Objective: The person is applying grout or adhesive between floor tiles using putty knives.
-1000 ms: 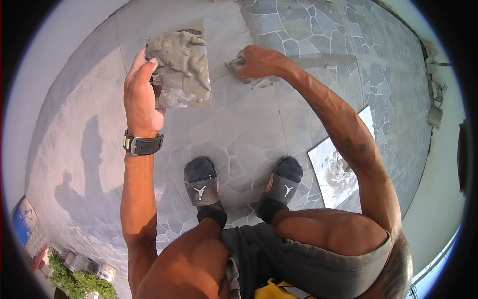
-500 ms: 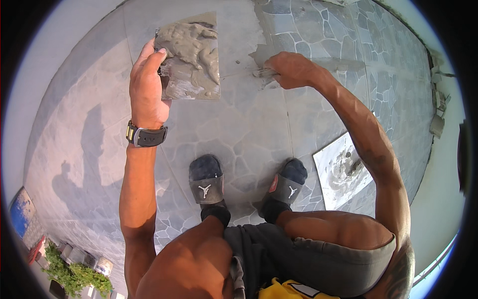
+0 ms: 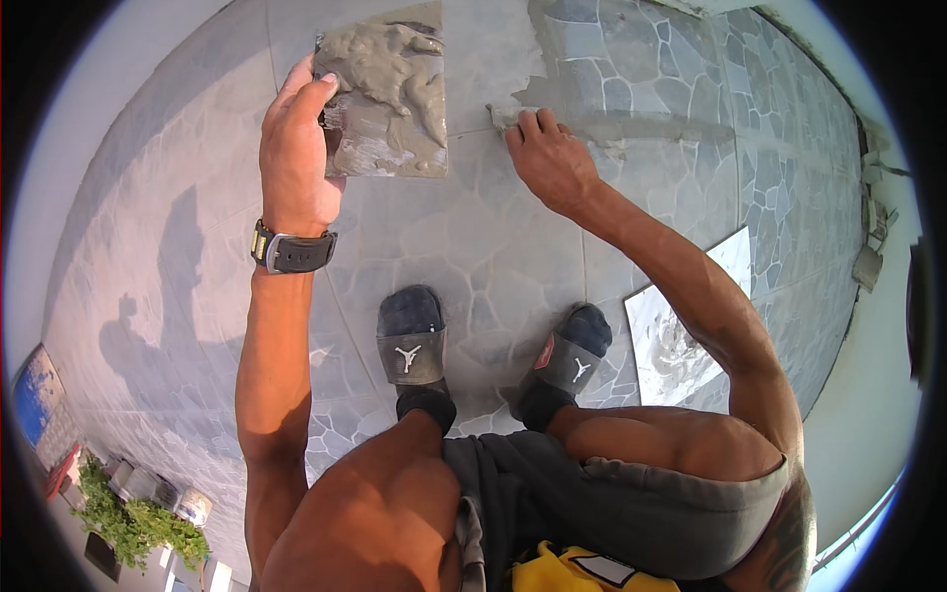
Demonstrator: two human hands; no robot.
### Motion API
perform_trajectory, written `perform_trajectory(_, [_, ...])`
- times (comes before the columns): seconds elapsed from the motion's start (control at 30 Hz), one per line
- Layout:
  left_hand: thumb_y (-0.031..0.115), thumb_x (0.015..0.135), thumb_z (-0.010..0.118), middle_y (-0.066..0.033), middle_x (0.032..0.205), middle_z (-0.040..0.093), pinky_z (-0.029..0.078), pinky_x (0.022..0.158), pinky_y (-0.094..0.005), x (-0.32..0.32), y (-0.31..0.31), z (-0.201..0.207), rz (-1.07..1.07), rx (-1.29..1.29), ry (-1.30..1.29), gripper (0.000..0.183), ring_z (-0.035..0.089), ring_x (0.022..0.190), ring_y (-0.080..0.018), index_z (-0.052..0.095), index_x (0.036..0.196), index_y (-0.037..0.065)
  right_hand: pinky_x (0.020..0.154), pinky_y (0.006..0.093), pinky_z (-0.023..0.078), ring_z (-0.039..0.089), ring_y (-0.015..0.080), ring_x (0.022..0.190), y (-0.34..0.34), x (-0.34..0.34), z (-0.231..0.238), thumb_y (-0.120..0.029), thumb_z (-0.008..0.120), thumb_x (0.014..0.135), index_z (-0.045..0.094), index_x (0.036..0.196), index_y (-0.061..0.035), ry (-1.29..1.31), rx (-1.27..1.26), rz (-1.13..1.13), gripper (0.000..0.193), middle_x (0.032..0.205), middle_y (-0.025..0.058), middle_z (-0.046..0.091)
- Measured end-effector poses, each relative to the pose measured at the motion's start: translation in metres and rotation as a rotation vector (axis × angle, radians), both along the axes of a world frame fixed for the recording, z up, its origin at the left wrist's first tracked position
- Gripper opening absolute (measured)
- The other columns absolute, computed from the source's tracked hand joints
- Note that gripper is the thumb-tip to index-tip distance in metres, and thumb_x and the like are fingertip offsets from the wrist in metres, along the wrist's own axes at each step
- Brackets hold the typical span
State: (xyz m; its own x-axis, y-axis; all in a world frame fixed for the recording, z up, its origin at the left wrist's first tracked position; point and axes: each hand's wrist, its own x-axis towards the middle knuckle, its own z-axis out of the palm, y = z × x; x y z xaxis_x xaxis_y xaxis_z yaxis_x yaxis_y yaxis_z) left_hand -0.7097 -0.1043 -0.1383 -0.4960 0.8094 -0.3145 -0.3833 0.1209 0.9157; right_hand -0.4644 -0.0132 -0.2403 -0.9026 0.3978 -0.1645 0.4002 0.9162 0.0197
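My left hand (image 3: 299, 148) grips the left edge of a flat mortar board (image 3: 390, 168), its thumb over the top. Thick wet grey mortar (image 3: 380, 64) is heaped on the board's far part and smeared thinly toward its near edge. To the right, my right hand (image 3: 554, 161) is closed around a flat-bladed scraper (image 3: 503, 118), most of it hidden under my fingers. The blade is down at the floor, beside a patch of fresh grey smear (image 3: 651, 128) that runs to the right over the stone-patterned tiles (image 3: 641, 59).
My feet in dark slides (image 3: 412, 335) stand on the tiles. A white board (image 3: 681, 326) with mortar residue lies right of my right foot, partly behind my forearm. Rubble blocks (image 3: 868, 266) line the right wall. Green plants (image 3: 138, 523) are at the lower left.
My right hand has drawn the scraper slightly left and turned, knuckles now upward. My left hand and the loaded mortar board have shifted a little farther away.
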Motion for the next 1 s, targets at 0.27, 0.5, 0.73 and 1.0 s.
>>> perform_trajectory(0.27, [0.017,0.093,0.044,-0.0065,0.113,0.062,0.049,0.086,-0.0296,-0.006,-0.052,0.031,0.036,0.003,0.085,0.04,0.061,0.099,-0.0159,0.054,0.128,-0.001,0.074,0.0402,0.056,0.057,0.0317,0.097,-0.009,0.008,0.002,0.001,0.067,0.07,0.061,0.09,0.0029,-0.03,-0.012,-0.037,0.021,0.104,0.0171,0.057])
perform_trajectory(0.5, [0.015,0.095,0.045,-0.0108,0.128,0.056,0.046,0.096,-0.0334,-0.006,-0.071,0.051,0.05,-0.012,0.014,0.049,0.057,0.113,-0.0201,0.042,0.141,-0.004,0.079,0.0394,0.055,0.055,0.034,0.102,-0.011,0.031,0.03,0.002,0.066,0.07,0.059,0.1,0.0045,-0.052,-0.023,-0.119,0.031,0.108,0.0183,0.055])
perform_trajectory(0.73, [0.015,0.096,0.045,-0.0103,0.13,0.055,0.044,0.098,-0.0342,0.038,-0.021,0.029,0.06,-0.067,0.003,0.05,0.056,0.117,-0.021,0.041,0.141,-0.003,0.077,0.042,0.057,0.057,0.0313,0.101,0.059,0.063,0.026,-0.005,0.068,0.075,0.062,0.098,0.0024,-0.153,-0.217,0.043,0.024,0.101,0.0144,0.056])
perform_trajectory(1.0, [0.016,0.095,0.045,-0.0099,0.129,0.057,0.044,0.098,-0.0343,0.07,0.011,-0.007,-0.007,-0.012,-0.057,0.049,0.057,0.115,-0.0208,0.043,0.14,-0.004,0.082,0.0399,0.055,0.057,0.0313,0.104,0.049,0.053,0.008,0.001,0.062,0.076,0.063,0.099,0.0007,-0.118,-0.334,0.134,0.023,0.108,0.0133,0.058])
